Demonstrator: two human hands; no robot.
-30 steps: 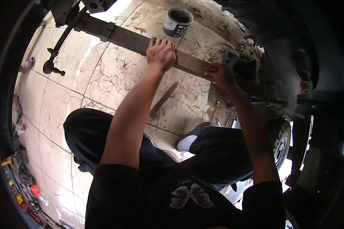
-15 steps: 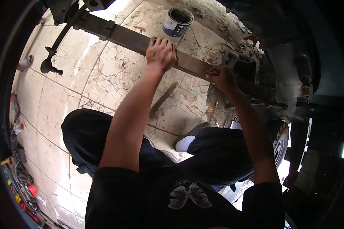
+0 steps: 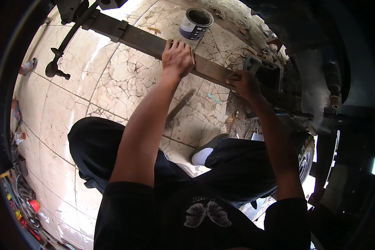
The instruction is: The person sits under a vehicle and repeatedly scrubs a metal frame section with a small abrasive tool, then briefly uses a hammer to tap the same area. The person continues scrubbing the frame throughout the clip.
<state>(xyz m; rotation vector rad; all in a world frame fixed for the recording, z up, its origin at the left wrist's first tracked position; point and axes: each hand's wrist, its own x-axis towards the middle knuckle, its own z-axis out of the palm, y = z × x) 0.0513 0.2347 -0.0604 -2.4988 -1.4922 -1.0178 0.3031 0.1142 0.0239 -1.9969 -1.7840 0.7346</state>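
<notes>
A long, dark, rusty leaf spring (image 3: 143, 42) with a metal clip round it slants across the upper middle, from the upper left down to the right. My left hand (image 3: 178, 60) is wrapped over its middle, knuckles up. Farther right, my right hand (image 3: 246, 85) rests at the spring with thumb and fingers pinched together. Whatever may be between those fingertips is too small to make out. Below the spring, a narrow flat bar (image 3: 180, 107) lies on the floor between my hands and my shoe.
Beyond the spring stands an open paint can (image 3: 190, 32). A rod with a jointed end (image 3: 56, 68) hangs at the left. Dark vehicle parts fill the right side, with a wheel (image 3: 306, 160) low down. Tools and cables (image 3: 27, 200) lie at lower left on cracked tiles (image 3: 121, 79).
The whole view has shifted slightly. Both hands keep their places on the spring, and the right fingers stay pinched.
</notes>
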